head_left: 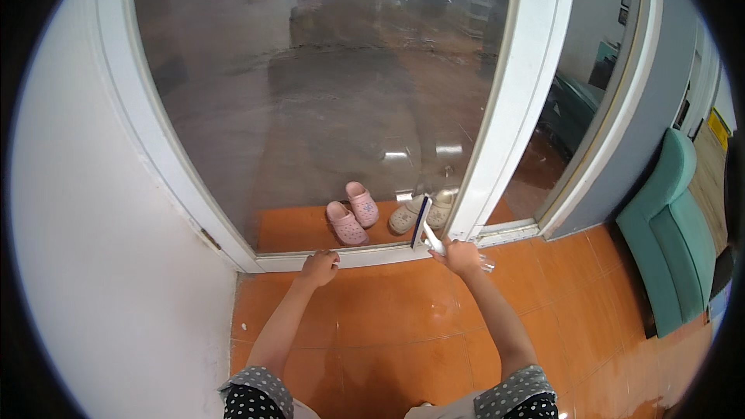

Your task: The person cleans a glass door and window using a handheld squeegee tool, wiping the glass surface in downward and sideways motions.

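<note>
Above our right fingers (448, 251) we see pale glare on the dim, reflective glass (326, 116); below them, the brighter floor (396, 299) glistens. Farther out, distortion bends the door frame (144, 101) and corners blacken.

Glass door: a tall, white-framed clear glass door (345, 132) stands before me, rising from orange square floor tiles (396, 302).
My left hand: my left hand (320, 268) is at the door's bottom rail, left of centre.
My right hand: my right hand (460, 257) is by the door's lower right corner, around the handle of a white-and-blue straight-bladed squeegee (421, 222).
Behind the glass: round-toed pink clogs (345, 225) lie left of round-toed cream clogs (403, 218), the latter partly behind the squeegee.
Left: a flat white wall (77, 209).
Right: a flat grey wall (628, 132), then a padded teal chair (675, 240).
</note>
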`<state>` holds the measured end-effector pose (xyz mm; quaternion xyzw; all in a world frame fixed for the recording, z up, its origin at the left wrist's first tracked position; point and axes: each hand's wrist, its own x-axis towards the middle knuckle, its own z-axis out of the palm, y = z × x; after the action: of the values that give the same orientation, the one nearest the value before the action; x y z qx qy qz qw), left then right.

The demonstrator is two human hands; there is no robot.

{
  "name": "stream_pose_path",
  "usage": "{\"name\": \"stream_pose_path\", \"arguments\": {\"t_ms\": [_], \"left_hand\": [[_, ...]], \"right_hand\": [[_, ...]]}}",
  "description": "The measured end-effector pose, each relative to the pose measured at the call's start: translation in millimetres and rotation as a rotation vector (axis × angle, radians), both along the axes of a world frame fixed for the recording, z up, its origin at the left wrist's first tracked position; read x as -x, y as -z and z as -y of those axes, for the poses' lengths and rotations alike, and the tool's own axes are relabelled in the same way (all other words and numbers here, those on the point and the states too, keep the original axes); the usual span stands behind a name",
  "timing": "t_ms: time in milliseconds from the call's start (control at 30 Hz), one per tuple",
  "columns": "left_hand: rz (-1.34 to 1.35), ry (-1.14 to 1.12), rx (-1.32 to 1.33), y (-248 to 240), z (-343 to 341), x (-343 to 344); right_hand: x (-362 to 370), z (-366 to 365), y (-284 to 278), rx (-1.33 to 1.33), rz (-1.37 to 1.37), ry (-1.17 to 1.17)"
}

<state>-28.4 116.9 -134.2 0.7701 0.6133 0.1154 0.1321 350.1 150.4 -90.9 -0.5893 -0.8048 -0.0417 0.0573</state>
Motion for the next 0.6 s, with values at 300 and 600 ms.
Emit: {"name": "stream_pose_path", "arguments": {"t_ms": [300, 600], "left_hand": [[-0.032, -0.466, 0.02, -61.0, 28.9, 124.4], [0.094, -0.649, -0.2, -106.6, 54.0, 212.0]], "right_hand": [[215.2, 16.9, -81.8, -0.07, -0.142, -0.429], [407.7, 33.0, -175.1, -0.159, -0.281, -0.648]]}}
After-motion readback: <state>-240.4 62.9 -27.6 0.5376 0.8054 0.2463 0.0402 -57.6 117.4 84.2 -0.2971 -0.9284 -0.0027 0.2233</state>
